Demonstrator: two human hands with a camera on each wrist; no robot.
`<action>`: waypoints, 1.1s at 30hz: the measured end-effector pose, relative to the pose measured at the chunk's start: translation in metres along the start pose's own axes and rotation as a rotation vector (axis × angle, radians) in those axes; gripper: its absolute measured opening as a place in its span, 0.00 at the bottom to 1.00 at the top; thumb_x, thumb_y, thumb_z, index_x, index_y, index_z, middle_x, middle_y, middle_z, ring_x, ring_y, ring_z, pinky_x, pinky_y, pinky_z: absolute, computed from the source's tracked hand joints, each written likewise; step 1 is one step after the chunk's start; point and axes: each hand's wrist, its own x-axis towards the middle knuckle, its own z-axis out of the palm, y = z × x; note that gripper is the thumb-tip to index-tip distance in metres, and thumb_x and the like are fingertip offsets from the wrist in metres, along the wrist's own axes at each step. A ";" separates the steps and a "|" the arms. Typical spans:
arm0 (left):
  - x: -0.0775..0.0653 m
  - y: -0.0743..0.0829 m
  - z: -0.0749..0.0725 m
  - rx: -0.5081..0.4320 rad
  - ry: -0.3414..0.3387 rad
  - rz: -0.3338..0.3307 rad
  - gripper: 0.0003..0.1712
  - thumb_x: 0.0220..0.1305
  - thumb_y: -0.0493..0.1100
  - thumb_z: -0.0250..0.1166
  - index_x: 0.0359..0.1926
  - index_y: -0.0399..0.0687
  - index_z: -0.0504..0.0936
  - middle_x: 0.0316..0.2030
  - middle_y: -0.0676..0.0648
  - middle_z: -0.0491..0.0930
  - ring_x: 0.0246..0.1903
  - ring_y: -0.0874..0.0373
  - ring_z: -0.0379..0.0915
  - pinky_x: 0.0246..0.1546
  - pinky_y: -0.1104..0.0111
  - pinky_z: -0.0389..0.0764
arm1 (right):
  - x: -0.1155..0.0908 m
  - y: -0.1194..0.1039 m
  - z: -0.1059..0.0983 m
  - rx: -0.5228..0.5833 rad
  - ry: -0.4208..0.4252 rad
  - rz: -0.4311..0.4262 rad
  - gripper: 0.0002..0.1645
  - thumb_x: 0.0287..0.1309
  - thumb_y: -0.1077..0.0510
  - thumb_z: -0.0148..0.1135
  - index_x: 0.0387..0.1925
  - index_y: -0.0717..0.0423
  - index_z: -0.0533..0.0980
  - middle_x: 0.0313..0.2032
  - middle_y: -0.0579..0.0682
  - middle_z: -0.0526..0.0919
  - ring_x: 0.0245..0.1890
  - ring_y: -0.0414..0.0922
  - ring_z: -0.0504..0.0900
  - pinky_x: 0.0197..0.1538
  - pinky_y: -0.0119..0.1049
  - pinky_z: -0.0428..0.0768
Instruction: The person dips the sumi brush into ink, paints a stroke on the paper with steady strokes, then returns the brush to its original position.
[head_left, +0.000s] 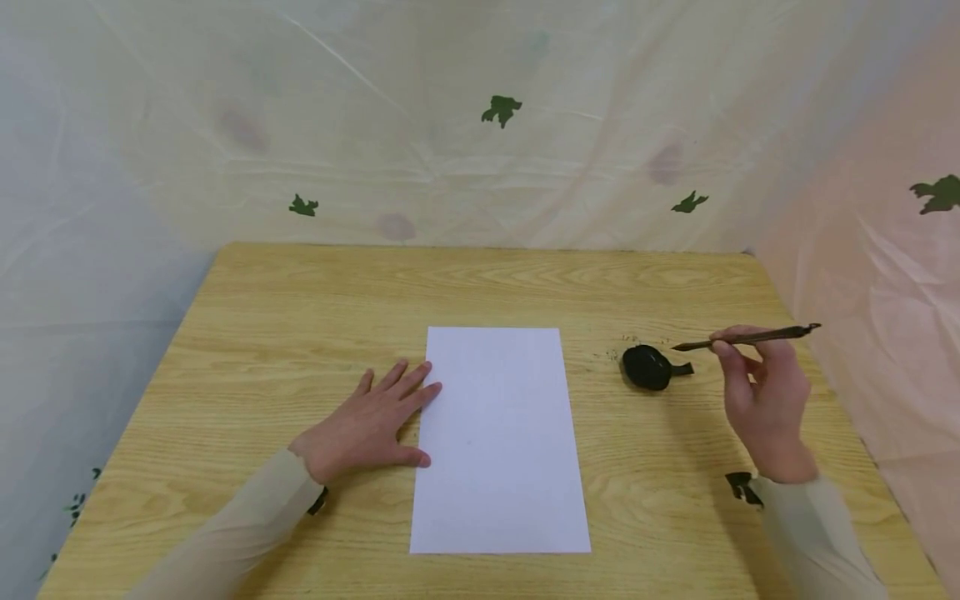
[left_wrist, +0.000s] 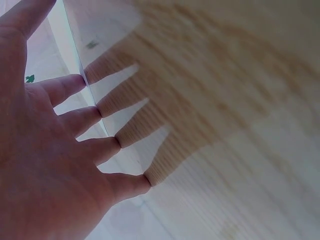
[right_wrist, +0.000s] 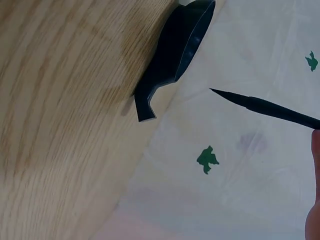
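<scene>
A white sheet of paper (head_left: 498, 442) lies on the wooden table, its long sides running away from me. My left hand (head_left: 367, 425) rests with spread, straight fingers at the sheet's left edge, fingertips touching the paper. In the left wrist view, the left hand (left_wrist: 55, 145) shows its palm, with the fingertips down on the surface. My right hand (head_left: 772, 400) pinches a dark writing brush (head_left: 765, 336) above the table. The pointed brush tip (right_wrist: 225, 95) hangs apart from a black ink dish (head_left: 647, 367) with a short handle, right of the paper.
Small dark specks (head_left: 611, 356) mark the wooden table (head_left: 315, 292) beside the ink dish. Pale cloth (head_left: 420, 125) with green leaf-like shapes hangs behind the table, and pinkish cloth (head_left: 862, 275) hangs along the right side. Dark bands show at both wrists.
</scene>
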 end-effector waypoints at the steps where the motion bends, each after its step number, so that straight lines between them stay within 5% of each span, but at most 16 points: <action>1: 0.000 0.000 0.000 0.001 -0.002 -0.002 0.59 0.59 0.71 0.71 0.82 0.51 0.58 0.82 0.44 0.46 0.80 0.38 0.37 0.70 0.29 0.47 | 0.000 0.000 0.001 0.012 0.013 0.004 0.27 0.75 0.49 0.58 0.46 0.76 0.73 0.36 0.71 0.81 0.46 0.19 0.77 0.49 0.13 0.73; 7: 0.000 0.000 0.000 0.000 -0.006 -0.004 0.58 0.60 0.70 0.71 0.81 0.51 0.58 0.82 0.44 0.46 0.80 0.38 0.36 0.70 0.29 0.47 | 0.000 0.004 0.005 0.147 0.040 0.079 0.19 0.73 0.62 0.60 0.46 0.80 0.68 0.36 0.71 0.80 0.43 0.26 0.83 0.49 0.20 0.79; 13: 0.000 0.000 0.000 -0.002 -0.004 -0.002 0.57 0.60 0.69 0.71 0.81 0.50 0.59 0.82 0.44 0.46 0.80 0.38 0.37 0.70 0.29 0.47 | -0.004 0.015 0.006 0.280 0.043 0.209 0.16 0.68 0.76 0.57 0.50 0.84 0.64 0.42 0.53 0.81 0.41 0.37 0.85 0.49 0.26 0.83; 21: 0.000 -0.001 0.001 -0.021 0.003 0.004 0.58 0.59 0.69 0.71 0.81 0.51 0.58 0.82 0.44 0.45 0.81 0.38 0.35 0.70 0.29 0.46 | -0.009 0.026 0.005 0.286 0.032 0.308 0.18 0.71 0.74 0.55 0.56 0.80 0.62 0.44 0.44 0.78 0.40 0.40 0.84 0.46 0.24 0.83; 33: 0.000 0.000 -0.001 -0.015 0.001 0.004 0.58 0.59 0.70 0.71 0.81 0.51 0.59 0.82 0.44 0.45 0.80 0.38 0.35 0.70 0.29 0.46 | -0.010 0.029 0.008 0.464 0.000 0.369 0.20 0.73 0.71 0.53 0.61 0.74 0.60 0.44 0.54 0.78 0.41 0.45 0.84 0.46 0.29 0.84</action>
